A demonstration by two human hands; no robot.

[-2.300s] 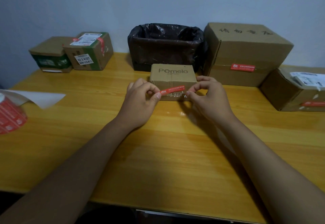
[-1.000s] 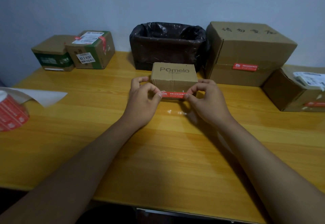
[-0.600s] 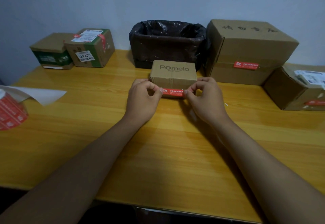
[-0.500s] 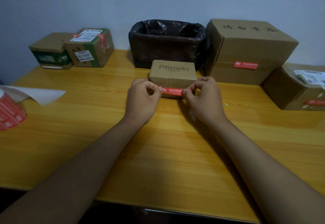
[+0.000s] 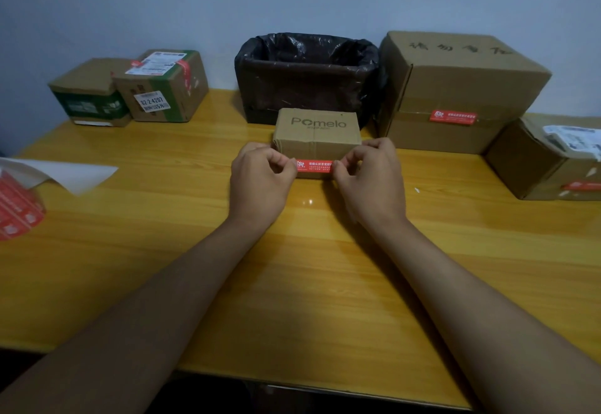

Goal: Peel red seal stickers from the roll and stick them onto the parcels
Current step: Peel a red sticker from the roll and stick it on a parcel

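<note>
A small brown Pomelo parcel (image 5: 317, 130) stands in the middle of the wooden table (image 5: 292, 283). A red seal sticker (image 5: 314, 166) lies flat across its near face. My left hand (image 5: 260, 182) pinches the sticker's left end with thumb and forefinger. My right hand (image 5: 370, 179) pinches its right end the same way. The roll of red stickers (image 5: 16, 208) lies at the table's far left edge, with white backing paper (image 5: 65, 172) trailing from it.
A bin lined with a black bag (image 5: 305, 75) stands behind the parcel. A large box (image 5: 455, 88) with a red sticker and a tilted box (image 5: 546, 163) are at the right. Two small boxes (image 5: 130, 88) sit at the back left.
The sticker, held tilted in front of the parcel 2.3 s ago, now lies level against the parcel's near face. Both hands stay at its ends.
</note>
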